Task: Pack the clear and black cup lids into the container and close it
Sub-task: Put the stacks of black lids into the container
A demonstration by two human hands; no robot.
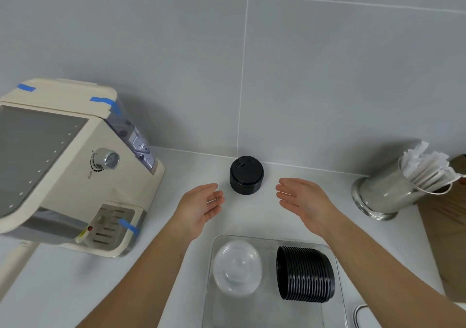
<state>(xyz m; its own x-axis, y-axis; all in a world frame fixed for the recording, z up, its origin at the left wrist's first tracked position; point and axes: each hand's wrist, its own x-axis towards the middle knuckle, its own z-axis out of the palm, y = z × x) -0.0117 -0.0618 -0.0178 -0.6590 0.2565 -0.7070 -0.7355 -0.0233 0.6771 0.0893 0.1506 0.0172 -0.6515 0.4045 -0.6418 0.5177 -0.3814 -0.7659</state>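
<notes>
A clear plastic container [338, 277] lies on the white counter near me. Inside it, a stack of clear domed lids [237, 267] lies at the left and a stack of black lids [305, 274] lies on its side at the right. Another short stack of black lids [246, 175] stands upright by the wall. My left hand [201, 208] and my right hand [302, 200] hover open on either side of that stack, palms facing each other, touching nothing.
A cream coffee machine [63, 166] with blue tape fills the left. A steel cup [385, 189] holding white packets stands at the right, beside a brown board [446, 239]. A white rim [360, 315] shows at the bottom right.
</notes>
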